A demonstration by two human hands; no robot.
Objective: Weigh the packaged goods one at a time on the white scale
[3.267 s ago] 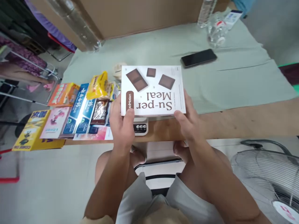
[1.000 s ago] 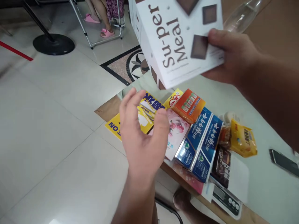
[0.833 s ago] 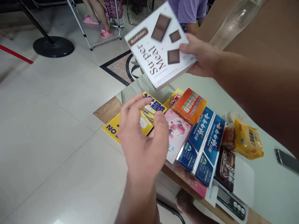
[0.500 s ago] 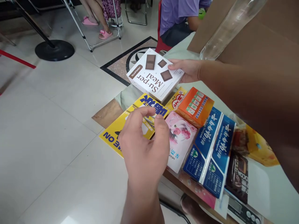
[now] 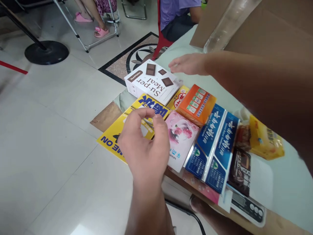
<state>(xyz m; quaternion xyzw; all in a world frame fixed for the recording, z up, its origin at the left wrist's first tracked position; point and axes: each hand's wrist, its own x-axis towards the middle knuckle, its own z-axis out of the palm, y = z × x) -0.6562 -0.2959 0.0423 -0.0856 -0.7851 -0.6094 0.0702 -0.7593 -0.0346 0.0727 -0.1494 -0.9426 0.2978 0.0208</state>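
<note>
A white box of chocolate meal bars (image 5: 153, 83) lies flat at the far end of the table's group of packages. My right hand (image 5: 187, 64) is just beyond its right edge, fingers stretched out and holding nothing. In the foreground my left hand (image 5: 145, 143) is raised, with thumb and fingers curved and a gap between their tips; nothing shows in it. Behind it lies a yellow box (image 5: 111, 143), partly hidden. Alongside are a pink-and-white box (image 5: 182, 130), an orange pack (image 5: 197, 102), blue toothpaste boxes (image 5: 212, 147) and a small yellow pack (image 5: 178, 98).
A kitchen scale (image 5: 249, 207), a dark chocolate-coloured packet (image 5: 241, 171) and a yellow bag (image 5: 266, 138) are at the right. A large cardboard box (image 5: 274, 29) stands behind. A seated person in purple (image 5: 174, 14) is beyond, and a black post base (image 5: 46, 52) is on the floor.
My right hand has let go of the white box, which now rests among the packages, and has drawn back from it. My left hand keeps its curved pose. The view has shifted slightly.
</note>
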